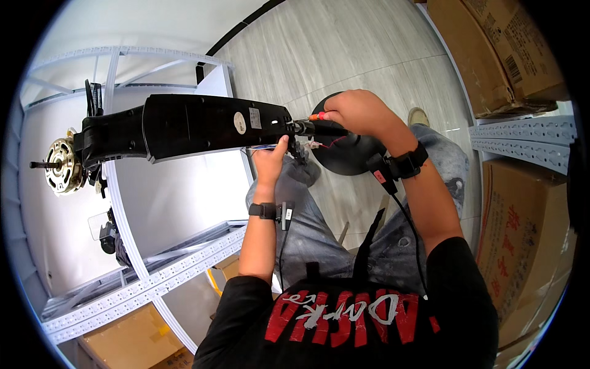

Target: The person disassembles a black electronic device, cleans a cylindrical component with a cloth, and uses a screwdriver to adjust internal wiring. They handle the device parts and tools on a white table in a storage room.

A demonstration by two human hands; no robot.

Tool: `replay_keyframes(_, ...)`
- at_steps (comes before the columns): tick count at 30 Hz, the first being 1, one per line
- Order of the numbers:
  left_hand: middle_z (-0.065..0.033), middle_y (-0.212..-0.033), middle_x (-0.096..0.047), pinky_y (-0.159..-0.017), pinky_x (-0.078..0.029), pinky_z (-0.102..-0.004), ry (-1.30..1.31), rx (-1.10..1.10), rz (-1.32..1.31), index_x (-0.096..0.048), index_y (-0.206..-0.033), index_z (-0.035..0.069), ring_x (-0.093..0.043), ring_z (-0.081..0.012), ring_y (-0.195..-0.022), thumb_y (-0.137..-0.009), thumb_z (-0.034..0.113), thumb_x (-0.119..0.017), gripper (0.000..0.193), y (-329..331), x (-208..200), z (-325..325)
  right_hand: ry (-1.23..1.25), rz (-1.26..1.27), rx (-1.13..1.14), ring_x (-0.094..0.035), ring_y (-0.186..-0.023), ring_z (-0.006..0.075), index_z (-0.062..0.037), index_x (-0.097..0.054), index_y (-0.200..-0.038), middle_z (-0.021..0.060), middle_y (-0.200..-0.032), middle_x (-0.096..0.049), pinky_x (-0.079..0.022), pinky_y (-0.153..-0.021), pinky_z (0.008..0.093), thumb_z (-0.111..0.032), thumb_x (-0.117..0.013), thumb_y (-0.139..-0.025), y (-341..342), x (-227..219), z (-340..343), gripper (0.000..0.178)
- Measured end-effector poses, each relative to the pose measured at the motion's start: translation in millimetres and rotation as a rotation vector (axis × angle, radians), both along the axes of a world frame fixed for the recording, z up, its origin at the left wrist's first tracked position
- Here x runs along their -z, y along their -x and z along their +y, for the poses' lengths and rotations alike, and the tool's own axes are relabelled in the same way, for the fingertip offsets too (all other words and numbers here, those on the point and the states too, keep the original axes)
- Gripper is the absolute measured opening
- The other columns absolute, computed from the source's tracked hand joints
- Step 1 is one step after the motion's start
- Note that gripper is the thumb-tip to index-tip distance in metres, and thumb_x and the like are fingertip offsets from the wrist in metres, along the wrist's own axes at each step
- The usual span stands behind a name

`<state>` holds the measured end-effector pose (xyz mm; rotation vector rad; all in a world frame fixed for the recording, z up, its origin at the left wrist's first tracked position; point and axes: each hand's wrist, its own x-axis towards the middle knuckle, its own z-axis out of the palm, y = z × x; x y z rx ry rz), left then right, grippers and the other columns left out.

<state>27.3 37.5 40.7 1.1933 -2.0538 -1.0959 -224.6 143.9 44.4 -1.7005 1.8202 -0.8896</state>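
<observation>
A long black scooter-like body (203, 126) lies crosswise in front of me, with two pale stickers on its upper face. My left hand (269, 163) grips its right end from the near side, thumb up against the edge and the other fingers mostly hidden beneath. In my right hand (359, 112), closed around it, is a screwdriver with a red-orange handle (316, 116). Its shaft points left to the metal fitting (299, 127) at the body's end; the tip's exact contact is hard to see. Thin wires with a pale connector (313, 145) hang just below the fitting.
A silver wheel motor (61, 166) with an axle sits at the body's left end. Behind my right hand is a black rounded part (347, 154). White metal shelving (147, 283) stands at left, and cardboard boxes (519, 246) are stacked on racking at right.
</observation>
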Motion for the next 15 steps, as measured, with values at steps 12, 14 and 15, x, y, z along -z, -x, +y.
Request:
replay_keyframes(12,-0.0022,-0.087,-0.064,-0.068,-0.048,-0.0256,0.031,0.009,0.147,-0.063,-0.094,-0.001,-0.057,-0.0104,-0.073,-0.078,0.01,-0.076,0.024,3,4,0,0.102,-0.038,0.003,-0.059,-0.071,0.0308,-0.0065,-0.063,-0.084,0.0105,-0.074,-0.063,-0.045,-0.062,0.0402,-0.016,-0.066,-0.071,3,-11,-1,0.017)
replay_keyframes(14,-0.0023,-0.087,-0.064,-0.069,-0.048,-0.0258,0.037,0.013,0.124,-0.063,-0.094,-0.001,-0.057,-0.0108,-0.074,-0.078,0.009,-0.076,0.024,3,1,0,0.095,0.001,0.005,-0.06,-0.071,0.0309,-0.0067,-0.064,-0.084,0.0108,-0.074,-0.063,-0.045,-0.062,0.0405,-0.017,-0.066,-0.073,3,-12,-1,0.015)
replay_keyframes(15,-0.0023,-0.088,-0.064,-0.069,-0.048,-0.026,0.046,0.012,0.121,-0.063,-0.094,-0.001,-0.057,-0.011,-0.074,-0.078,0.009,-0.076,0.024,3,1,0,0.091,0.02,0.006,-0.06,-0.071,0.031,-0.0068,-0.065,-0.084,0.0109,-0.074,-0.063,-0.046,-0.062,0.0406,-0.018,-0.066,-0.074,3,-13,-2,0.015)
